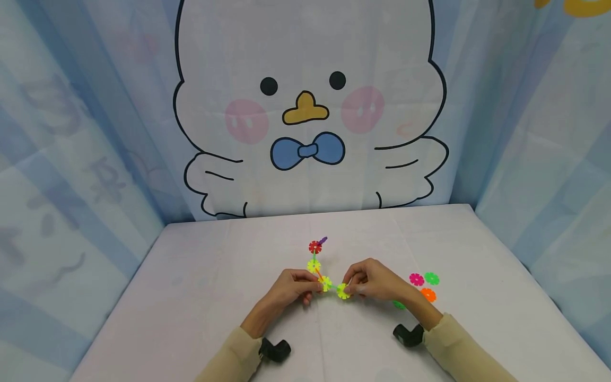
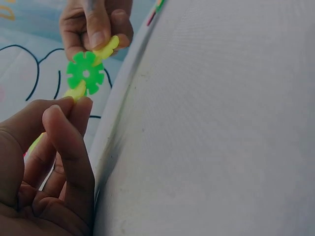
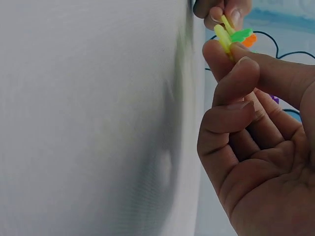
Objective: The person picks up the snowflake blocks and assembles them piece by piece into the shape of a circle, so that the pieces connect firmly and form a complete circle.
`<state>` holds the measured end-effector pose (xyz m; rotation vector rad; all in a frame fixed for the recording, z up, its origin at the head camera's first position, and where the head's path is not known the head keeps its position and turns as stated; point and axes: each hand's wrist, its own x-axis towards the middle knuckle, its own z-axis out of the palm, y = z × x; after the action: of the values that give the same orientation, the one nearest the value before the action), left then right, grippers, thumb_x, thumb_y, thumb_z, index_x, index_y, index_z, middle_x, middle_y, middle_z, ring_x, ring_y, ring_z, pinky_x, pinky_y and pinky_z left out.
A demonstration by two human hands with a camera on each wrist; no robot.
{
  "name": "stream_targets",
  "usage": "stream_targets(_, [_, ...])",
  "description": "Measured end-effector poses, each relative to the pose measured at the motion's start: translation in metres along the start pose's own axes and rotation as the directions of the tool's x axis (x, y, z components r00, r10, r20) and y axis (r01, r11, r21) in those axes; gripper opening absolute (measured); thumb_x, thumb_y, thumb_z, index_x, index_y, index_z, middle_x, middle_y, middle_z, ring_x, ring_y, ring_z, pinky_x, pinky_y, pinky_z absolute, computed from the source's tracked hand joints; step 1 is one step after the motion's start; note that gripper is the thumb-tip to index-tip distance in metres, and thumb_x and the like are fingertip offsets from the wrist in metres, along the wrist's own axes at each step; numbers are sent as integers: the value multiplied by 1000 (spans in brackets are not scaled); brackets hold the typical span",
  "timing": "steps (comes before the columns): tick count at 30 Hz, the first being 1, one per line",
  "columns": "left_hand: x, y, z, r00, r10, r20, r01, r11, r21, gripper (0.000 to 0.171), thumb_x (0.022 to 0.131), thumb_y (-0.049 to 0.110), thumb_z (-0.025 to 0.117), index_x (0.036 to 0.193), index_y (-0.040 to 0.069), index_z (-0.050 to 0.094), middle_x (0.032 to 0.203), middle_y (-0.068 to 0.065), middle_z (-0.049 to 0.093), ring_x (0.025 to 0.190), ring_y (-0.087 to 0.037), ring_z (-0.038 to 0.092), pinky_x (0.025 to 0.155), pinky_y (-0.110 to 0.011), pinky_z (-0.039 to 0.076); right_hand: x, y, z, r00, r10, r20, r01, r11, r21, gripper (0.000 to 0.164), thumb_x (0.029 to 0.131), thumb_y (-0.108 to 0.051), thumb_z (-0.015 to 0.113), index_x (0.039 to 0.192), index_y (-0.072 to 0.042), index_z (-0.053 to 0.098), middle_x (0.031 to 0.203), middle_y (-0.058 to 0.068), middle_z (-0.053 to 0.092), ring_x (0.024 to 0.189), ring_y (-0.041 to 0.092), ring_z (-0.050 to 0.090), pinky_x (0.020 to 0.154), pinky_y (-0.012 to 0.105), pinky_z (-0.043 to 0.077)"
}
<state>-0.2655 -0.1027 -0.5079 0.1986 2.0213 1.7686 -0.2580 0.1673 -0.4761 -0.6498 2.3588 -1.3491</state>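
Observation:
A chain of notched plastic snowflake discs runs between my hands and away from me. With thumb and finger, my left hand pinches a yellow disc along the chain. My right hand pinches the yellow end disc. Slotted between these two is a green disc, facing flat in the left wrist view and nearly edge-on in the right. Beyond the left hand the chain continues through orange, yellow and green discs to a red disc, tipped by a purple disc.
Right of my right wrist lie a loose pink disc, a green disc and an orange disc. Another green disc is partly hidden by that forearm. The white-covered table is enclosed by printed curtains.

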Motion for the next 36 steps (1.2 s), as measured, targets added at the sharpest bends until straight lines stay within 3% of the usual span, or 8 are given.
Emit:
stream_targets(11, [2, -1, 2, 1000, 5, -27, -5, 1000, 0, 19, 96, 15, 79, 106, 0, 76, 81, 2, 73, 60, -8, 59, 59, -20, 54, 2, 1, 3, 1000, 19, -5, -19, 1000, -17, 15, 94, -15, 80, 100, -2, 74, 79, 13, 76, 61, 13, 59, 59, 23, 54])
stream_targets(21, [3, -1, 4, 999, 31, -38, -32, 999, -29, 25, 96, 16, 79, 112, -3, 74, 81, 1, 73, 61, -7, 61, 60, -21, 57, 4, 3, 4, 998, 57, -34, -58, 998, -9, 11, 100, -13, 73, 105, -3, 72, 83, 9, 79, 61, 14, 61, 59, 22, 50])
stream_targets(28, [0, -2, 4, 997, 76, 29, -77, 997, 21, 25, 96, 17, 79, 112, -3, 76, 86, -2, 77, 61, -8, 62, 60, -21, 57, 5, 0, 10, 998, 29, -53, -29, 999, 18, 13, 100, -10, 71, 105, 2, 69, 86, 14, 81, 56, 13, 60, 57, 22, 47])
stream_targets(36, [-1, -1, 5, 992, 84, 96, -93, 991, 99, 23, 96, 17, 80, 111, -1, 79, 78, 0, 72, 63, -9, 63, 59, -20, 56, 7, -3, 23, 996, -19, -83, 17, 1000, -26, 13, 98, -15, 75, 99, -2, 71, 79, 13, 76, 57, 10, 56, 58, 22, 47])
